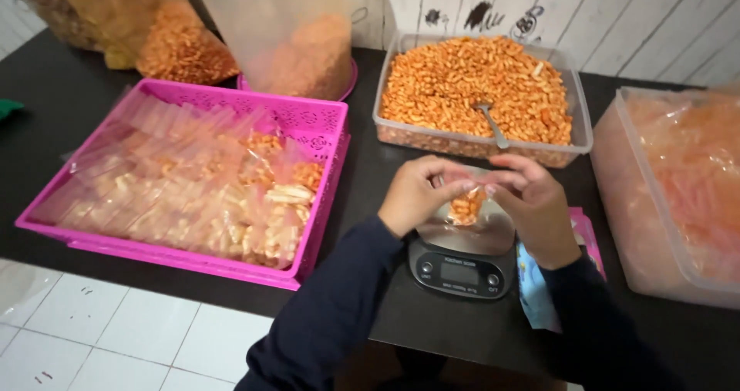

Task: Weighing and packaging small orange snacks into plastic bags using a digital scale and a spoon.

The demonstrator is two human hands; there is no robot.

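My left hand [418,194] and my right hand [534,206] meet above a small black kitchen scale [461,271] with a shiny pan. Both hands pinch the top of a small clear plastic bag [467,205] partly filled with orange snack pieces. The bag hangs between my fingers just over the scale's pan. Behind my hands stands a clear rectangular tub [569,153] heaped with the same orange snacks, and a metal spoon [490,121] is stuck in them.
A pink perforated basket [324,129] at the left holds several filled clear bags. A large clear tub [640,229] of bagged snacks stands at the right. A tall plastic jar [285,28] and a big bag of snacks [181,48] are at the back. Printed packets [533,287] lie beside the scale.
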